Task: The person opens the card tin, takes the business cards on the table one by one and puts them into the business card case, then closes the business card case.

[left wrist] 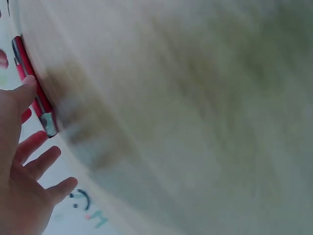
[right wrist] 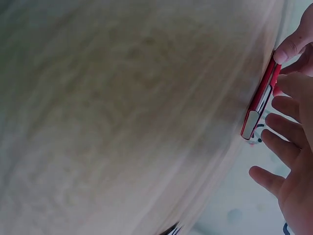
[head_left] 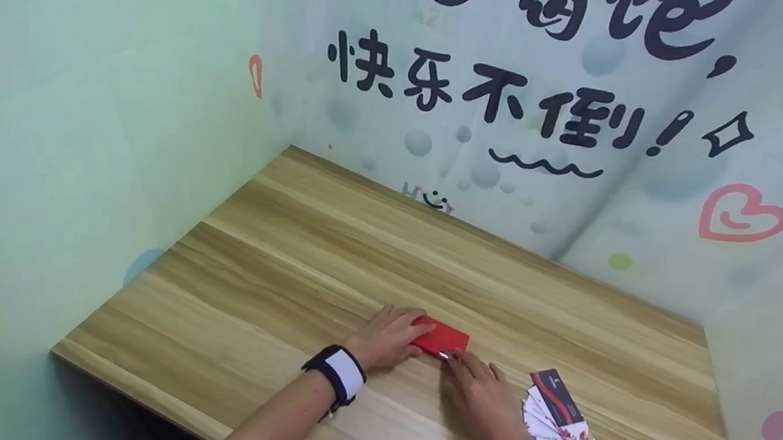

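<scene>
A flat red card case (head_left: 448,337) with a shiny metal edge lies on the wooden table in the head view. The left hand (head_left: 388,335) grips its left end, the thumb on the near side and fingers over the top. At the near right corner, fingertips of the right hand (head_left: 483,387) touch the case. In the left wrist view, the case (left wrist: 34,73) is seen edge-on beside the left thumb, with other fingers spread. The right wrist view shows the case (right wrist: 261,98) edge-on, the right hand (right wrist: 296,142) beside it with fairly straight fingers. The case's inside is hidden.
Several fanned cards (head_left: 558,416), a dark one on top, lie on the table to the right of the right hand. The wooden table (head_left: 264,271) meets printed walls (head_left: 516,191) at the left, back and right. Both wrists wear dark straps.
</scene>
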Demonstrator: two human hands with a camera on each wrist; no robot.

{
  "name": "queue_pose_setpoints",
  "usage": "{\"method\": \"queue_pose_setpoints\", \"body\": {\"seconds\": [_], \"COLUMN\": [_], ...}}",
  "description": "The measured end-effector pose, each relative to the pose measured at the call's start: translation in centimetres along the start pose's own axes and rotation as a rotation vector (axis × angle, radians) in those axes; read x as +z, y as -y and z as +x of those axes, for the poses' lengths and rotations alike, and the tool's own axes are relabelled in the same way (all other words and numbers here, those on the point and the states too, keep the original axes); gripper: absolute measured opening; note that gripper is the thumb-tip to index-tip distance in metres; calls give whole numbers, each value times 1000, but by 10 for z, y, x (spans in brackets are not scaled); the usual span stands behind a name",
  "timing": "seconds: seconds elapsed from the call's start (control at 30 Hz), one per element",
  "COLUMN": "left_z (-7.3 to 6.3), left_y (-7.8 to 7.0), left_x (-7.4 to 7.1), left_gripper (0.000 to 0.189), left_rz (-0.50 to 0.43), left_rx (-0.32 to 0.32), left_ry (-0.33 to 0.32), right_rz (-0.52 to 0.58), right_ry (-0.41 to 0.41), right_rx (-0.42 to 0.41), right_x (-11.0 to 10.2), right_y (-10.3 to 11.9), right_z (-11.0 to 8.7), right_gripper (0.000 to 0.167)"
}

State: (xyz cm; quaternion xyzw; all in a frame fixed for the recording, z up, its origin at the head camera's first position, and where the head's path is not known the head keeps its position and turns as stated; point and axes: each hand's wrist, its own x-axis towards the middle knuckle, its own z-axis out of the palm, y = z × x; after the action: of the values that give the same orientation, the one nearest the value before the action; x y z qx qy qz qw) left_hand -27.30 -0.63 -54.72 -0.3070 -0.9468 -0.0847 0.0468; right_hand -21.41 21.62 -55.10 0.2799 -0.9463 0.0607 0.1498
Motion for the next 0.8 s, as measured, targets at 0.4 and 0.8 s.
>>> {"method": "queue_pose_setpoints", "body": {"seconds": [0.4,0.8], "left_z": [8,12], "left_y": [3,3], "left_x": [-2,-4], "left_gripper": [46,45], "left_rz": [-177,-248], "left_rx": [18,26], "left_ry": [27,41], "right_rz": [17,-114], "right_ry": [27,43], "right_rx": [6,-98], "right_x": [0,-3], "right_y": [0,0], "right_z": [0,5], "right_gripper": [42,47]}}
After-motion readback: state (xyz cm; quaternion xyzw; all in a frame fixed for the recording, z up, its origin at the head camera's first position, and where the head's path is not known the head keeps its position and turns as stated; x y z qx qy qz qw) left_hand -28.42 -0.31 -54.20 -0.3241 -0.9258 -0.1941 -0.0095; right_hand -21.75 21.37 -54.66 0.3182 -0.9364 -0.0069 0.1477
